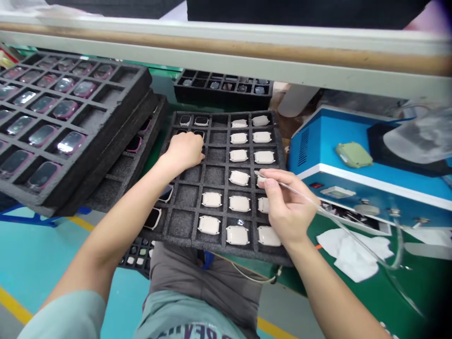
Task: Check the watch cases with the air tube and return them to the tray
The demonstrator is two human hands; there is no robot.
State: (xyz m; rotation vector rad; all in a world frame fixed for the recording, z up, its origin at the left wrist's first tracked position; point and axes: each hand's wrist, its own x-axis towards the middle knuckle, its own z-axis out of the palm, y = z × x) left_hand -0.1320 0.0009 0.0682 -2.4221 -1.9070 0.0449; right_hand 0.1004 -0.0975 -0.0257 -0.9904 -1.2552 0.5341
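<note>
From where I stand, the left hand is bent over the far-left part of the foam tray, fingers drawn together among the dark-faced watches; whether they pinch one, I can't make out. At the tray's right-hand column, the right hand grips a see-through tube between thumb and fingers, its tip just beside the pale cases that fill the tray's right side. I'd judge that this handling wants a light hold on the watches' edges, fingertips off the glass, and the tube kept slack so it doesn't drag across neighbouring pieces. The tray is coarse, speckled charcoal foam cut into square pockets; the cases look smooth, matt and round-cornered, with little lugs at their corners. Right of the tray, a boxy blue machine looks hard and sharp-edged against the softly crumpled white cloth.
</note>
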